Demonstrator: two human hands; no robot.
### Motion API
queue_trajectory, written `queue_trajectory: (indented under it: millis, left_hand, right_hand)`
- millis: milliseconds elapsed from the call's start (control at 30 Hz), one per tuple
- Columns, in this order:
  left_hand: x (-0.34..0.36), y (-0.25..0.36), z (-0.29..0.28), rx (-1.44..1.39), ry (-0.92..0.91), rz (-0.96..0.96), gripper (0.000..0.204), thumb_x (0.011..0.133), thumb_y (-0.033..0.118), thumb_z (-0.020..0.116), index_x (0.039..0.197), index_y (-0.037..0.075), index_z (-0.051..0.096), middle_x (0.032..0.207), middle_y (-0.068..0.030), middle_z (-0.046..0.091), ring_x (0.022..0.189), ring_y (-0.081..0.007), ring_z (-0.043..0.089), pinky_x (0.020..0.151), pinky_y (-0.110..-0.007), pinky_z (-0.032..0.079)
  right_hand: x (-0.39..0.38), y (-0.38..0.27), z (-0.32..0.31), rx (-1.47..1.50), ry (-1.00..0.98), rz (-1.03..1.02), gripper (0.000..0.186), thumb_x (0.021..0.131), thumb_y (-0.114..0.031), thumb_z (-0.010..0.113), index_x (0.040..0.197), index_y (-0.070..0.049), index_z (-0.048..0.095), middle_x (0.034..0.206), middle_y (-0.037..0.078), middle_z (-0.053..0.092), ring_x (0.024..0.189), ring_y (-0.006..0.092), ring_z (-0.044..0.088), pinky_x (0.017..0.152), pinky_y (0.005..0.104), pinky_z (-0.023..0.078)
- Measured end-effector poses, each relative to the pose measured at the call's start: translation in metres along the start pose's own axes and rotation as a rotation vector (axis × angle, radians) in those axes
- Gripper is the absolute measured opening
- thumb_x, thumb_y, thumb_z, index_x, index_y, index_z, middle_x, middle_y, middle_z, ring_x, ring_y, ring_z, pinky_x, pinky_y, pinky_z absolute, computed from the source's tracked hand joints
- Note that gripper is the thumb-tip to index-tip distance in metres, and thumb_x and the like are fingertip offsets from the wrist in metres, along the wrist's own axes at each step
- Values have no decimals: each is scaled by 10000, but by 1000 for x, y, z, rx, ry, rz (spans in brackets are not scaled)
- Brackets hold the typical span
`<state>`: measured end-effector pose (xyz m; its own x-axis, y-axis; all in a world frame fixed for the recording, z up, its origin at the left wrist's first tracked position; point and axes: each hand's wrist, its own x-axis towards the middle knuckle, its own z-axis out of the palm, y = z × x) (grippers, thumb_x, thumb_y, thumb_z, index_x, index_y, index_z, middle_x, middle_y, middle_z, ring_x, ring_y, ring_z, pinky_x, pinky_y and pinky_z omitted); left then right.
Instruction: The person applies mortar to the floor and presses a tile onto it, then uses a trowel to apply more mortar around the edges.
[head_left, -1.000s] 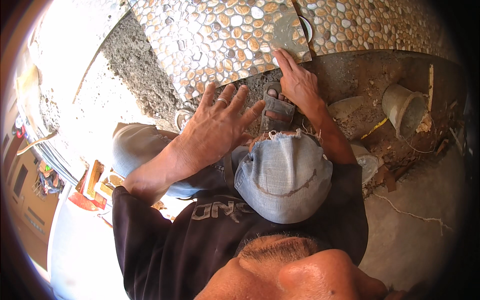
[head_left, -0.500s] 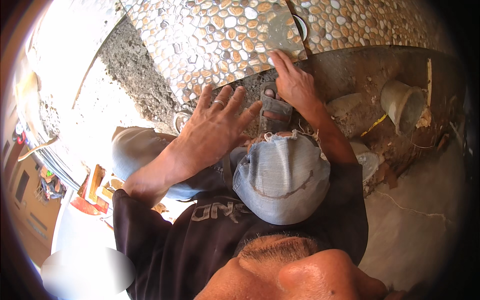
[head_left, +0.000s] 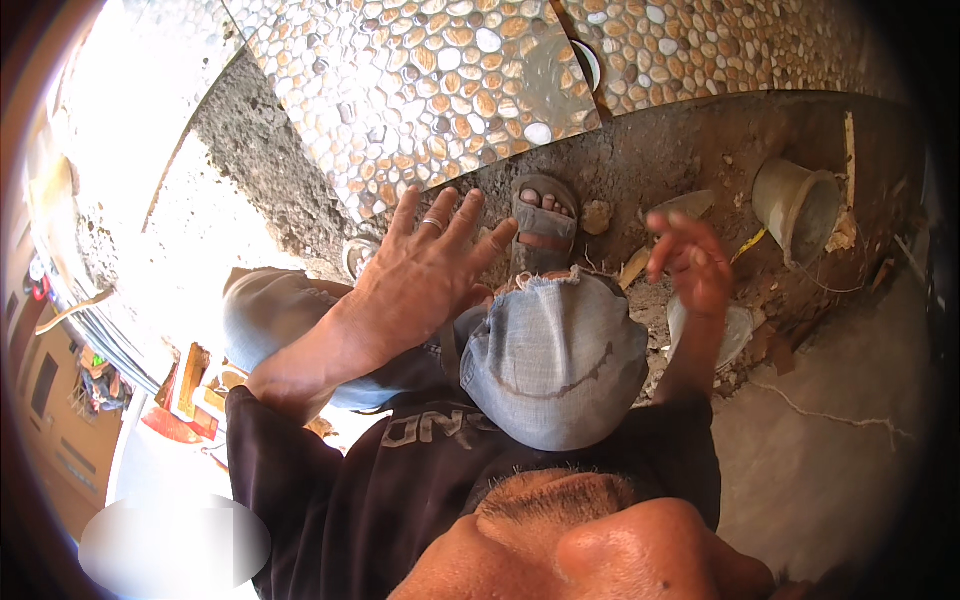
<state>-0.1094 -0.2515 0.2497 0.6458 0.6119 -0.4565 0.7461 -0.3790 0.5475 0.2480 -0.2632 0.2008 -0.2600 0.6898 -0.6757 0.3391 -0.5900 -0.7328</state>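
A large tile with a glossy pebble pattern lies in front of me, its near edge over rough grey ground. My left hand is open, fingers spread and a ring on one of them. Its fingertips reach that near edge; whether they touch it I cannot tell. Away from the tile, my right hand is raised beside my knee, its fingers apart and loosely bent, holding nothing. Just beyond my knee, my sandalled foot stands close to the tile's near edge.
A second pebble-patterned tile lies at the far right, with a dark gap between the two. A dirty bucket lies tipped on the soil, near a thin wooden strip. Wood pieces lie at my left.
My right hand has left the tile's near right corner and drawn back to the right. My left hand has stayed almost in place, still spread.
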Motion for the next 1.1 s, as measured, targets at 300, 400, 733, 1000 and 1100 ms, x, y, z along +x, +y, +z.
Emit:
queue_trajectory:
  millis: [300,400,733,1000,1100]
  left_hand:
    - [10,-3,-11,-2,-64,-6,672,828,218,679,1439,171,404,1444,-200,387,1333,-372,388,1110,-557,276]
    - [13,1,-10,16,-111,14,734,807,214,714,1457,180,376,1443,-211,394,1329,-394,390,1100,-573,276]
    - [17,-3,-12,17,-124,32,718,818,200,698,1460,184,377,1457,-213,388,1335,-399,391,1117,-564,252]
    - [8,-9,-19,34,-47,-9,651,896,392,610,1465,186,369,1454,-214,386,1331,-407,390,1122,-564,246]
    - [9,-8,-17,1,-57,8,643,895,364,620,1462,192,371,1449,-214,390,1329,-415,390,1121,-568,245]
  right_hand:
    - [-28,112,50,-535,527,-14,532,922,-285,583,1347,22,490,1403,264,442,1307,436,409,1061,504,338]
    - [-53,152,38,-724,711,-48,595,925,-313,576,1406,-3,415,1460,258,370,1326,450,377,1066,545,319]
    - [-124,141,-91,-1335,803,678,587,959,-517,470,1457,-213,408,1608,52,120,1465,363,109,1099,662,160]
    - [-157,134,-133,-1277,342,655,439,925,-502,509,1162,-180,692,1563,51,270,1461,318,155,1124,647,117]
    - [-173,161,-145,-1335,491,541,440,925,-503,515,1128,-165,711,1555,72,286,1458,320,164,1122,643,143]
